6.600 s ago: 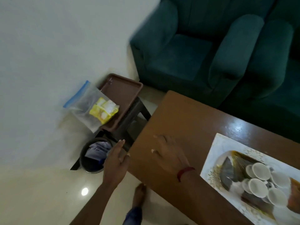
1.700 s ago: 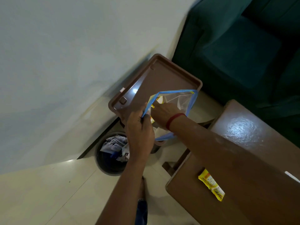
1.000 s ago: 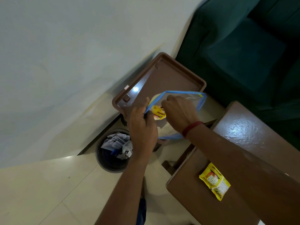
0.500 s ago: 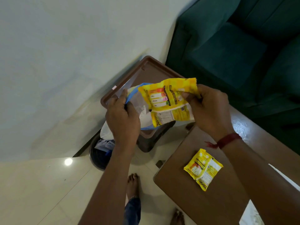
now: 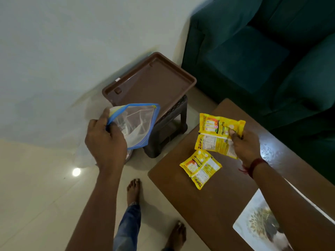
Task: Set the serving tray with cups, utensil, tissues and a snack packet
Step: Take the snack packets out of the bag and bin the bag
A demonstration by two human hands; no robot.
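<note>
My right hand (image 5: 243, 144) grips a yellow snack packet (image 5: 216, 134) by its right side, just above the brown wooden table (image 5: 208, 211). A second yellow snack packet (image 5: 200, 167) lies flat on the table below it. My left hand (image 5: 106, 142) holds a clear zip bag with a blue rim (image 5: 135, 126) over the floor, left of the table. The bag's mouth gapes. The white patterned serving tray (image 5: 257, 225) shows at the table's lower right corner, and my right arm covers part of it.
A brown plastic tray (image 5: 150, 82) rests on a dark stool (image 5: 168, 127) against the white wall. A dark green sofa (image 5: 262, 55) stands behind the table. My bare feet (image 5: 133, 191) are on the pale tiled floor beside the table's corner.
My right hand has carried the yellow packet out of the zip bag and rightward, down over the table. My left hand has lowered the bag to the left.
</note>
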